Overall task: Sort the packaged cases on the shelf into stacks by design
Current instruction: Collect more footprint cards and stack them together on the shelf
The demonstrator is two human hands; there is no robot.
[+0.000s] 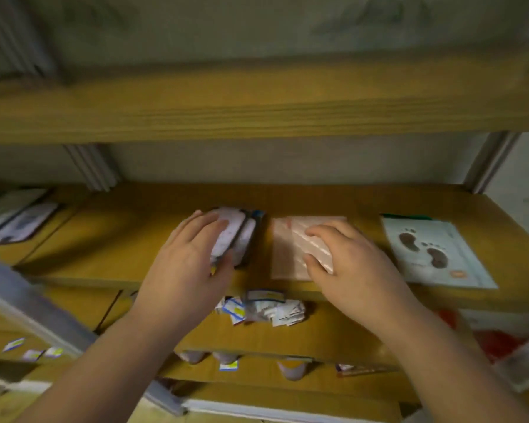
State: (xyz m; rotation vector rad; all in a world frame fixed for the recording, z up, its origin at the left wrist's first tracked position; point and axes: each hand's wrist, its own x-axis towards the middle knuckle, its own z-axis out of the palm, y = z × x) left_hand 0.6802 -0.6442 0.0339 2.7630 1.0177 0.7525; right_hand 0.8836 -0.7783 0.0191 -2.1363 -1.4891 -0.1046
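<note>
Head view, only one cam: packaged cases sit on the middle wooden shelf (318, 199), in two lots side by side near the front edge. Handling, my guess: light, flat, stiff-ish inside glossy plastic sleeves, so prob slippery and apt to slide off each other when stacked; best taken by the long edges, thumb one side and fingers the other, or pressed flat from above to square a pile. Not fragile as far as I can judge. Left hand (187, 257) is curled over the left stack (239, 236), fingers on top, thumb at its near end, so it's gripping or at least steadying that stack; frame is motion-blurred so firmness can't be told. Right hand (345, 257) lies spread on the pink pack (290, 248), fingers bent on its top, pressing or about to pinch; not clearly closed round it. Looks: left stack is pale lilac/white cases w/ dark edges, several deep, slightly fanned. Pink pack is flat, pale salmon w/ light diagonal streaks, prob glare. Further right, apart from both, a pale blue packet w/ footprints (431, 254). Small labelled packets (260, 306) lie on the shelf below.
</note>
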